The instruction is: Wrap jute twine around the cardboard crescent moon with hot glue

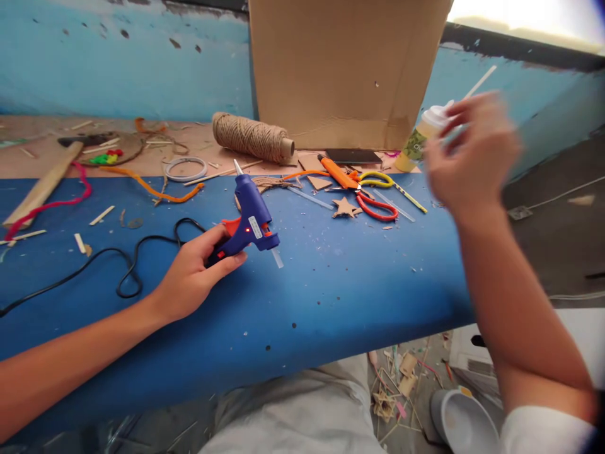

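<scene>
craft wkshop: glue gun [251, 211], hammer [51, 176], twine spool [250, 135], blue tbl [340, 277] w/ wood bits [102, 215]

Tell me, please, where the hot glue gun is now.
In the head view, the hot glue gun is left of centre, in the left hand, just below the twine roll.

From my remote seat I see a worktable [359, 296] with a blue top and a brownish strip along its back. On the strip I make out a roll of twine [250, 137]; a wooden-handled hammer [53, 180] straddles both surfaces. A cardboard star [345, 207] lies near red-and-yellow scissors [378, 216], and a black cord [155, 238] loops across the left.
</scene>
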### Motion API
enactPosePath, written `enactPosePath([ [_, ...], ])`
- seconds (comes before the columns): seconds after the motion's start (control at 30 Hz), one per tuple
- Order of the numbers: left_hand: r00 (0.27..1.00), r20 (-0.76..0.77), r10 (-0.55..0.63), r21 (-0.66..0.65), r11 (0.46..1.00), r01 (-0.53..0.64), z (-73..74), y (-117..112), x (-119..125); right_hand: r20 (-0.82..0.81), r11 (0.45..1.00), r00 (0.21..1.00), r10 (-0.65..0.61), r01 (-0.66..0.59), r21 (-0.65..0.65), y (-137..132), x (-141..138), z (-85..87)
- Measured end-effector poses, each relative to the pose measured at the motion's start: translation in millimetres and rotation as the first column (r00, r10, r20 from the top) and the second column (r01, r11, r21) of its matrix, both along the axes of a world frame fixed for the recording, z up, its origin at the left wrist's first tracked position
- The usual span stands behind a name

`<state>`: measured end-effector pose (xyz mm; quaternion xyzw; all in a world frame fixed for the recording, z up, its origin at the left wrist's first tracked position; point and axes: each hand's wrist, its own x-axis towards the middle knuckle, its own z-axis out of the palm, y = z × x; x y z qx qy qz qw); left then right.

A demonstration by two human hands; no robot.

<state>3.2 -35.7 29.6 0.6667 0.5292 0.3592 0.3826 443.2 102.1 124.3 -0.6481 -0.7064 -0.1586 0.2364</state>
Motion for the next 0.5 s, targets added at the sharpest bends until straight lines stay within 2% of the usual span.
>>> enactPosePath([
  [0.1,1.000,0.011,0.009,0.012,1.000,-0.009,1.1,0,-1,-0.039,0.936,0.966,0.257,-0.259,-0.237,25,-78,-31.5],
  [0.13,1.000,0.015,0.009,0.018,1.000,-0.010,0.9,0,-1,-0.041,0.895,0.949,0.313,-0.309,-0.323,35,-96,-41.8],
  [0.2,1.000,0.020,0.006,0.027,1.000,-0.007,0.1,1,-2,-0.051,0.855,0.931,0.361,-0.353,-0.381,53,-119,-58.6],
  [0.27,1.000,0.019,0.001,0.031,1.000,-0.002,-0.6,1,-3,-0.070,0.839,0.923,0.379,-0.375,-0.395,64,-126,-68.3],
  [0.33,1.000,0.017,-0.002,0.032,0.999,0.001,-0.7,0,-3,-0.101,0.836,0.916,0.387,-0.396,-0.380,67,-124,-70.8],
  [0.43,1.000,0.015,-0.005,0.030,1.000,0.004,-0.5,-1,-3,-0.160,0.845,0.907,0.390,-0.421,-0.330,55,-108,-64.2],
  [0.5,1.000,0.014,-0.008,0.028,1.000,0.008,-0.6,-1,-3,-0.199,0.855,0.905,0.376,-0.422,-0.303,42,-88,-55.7],
])
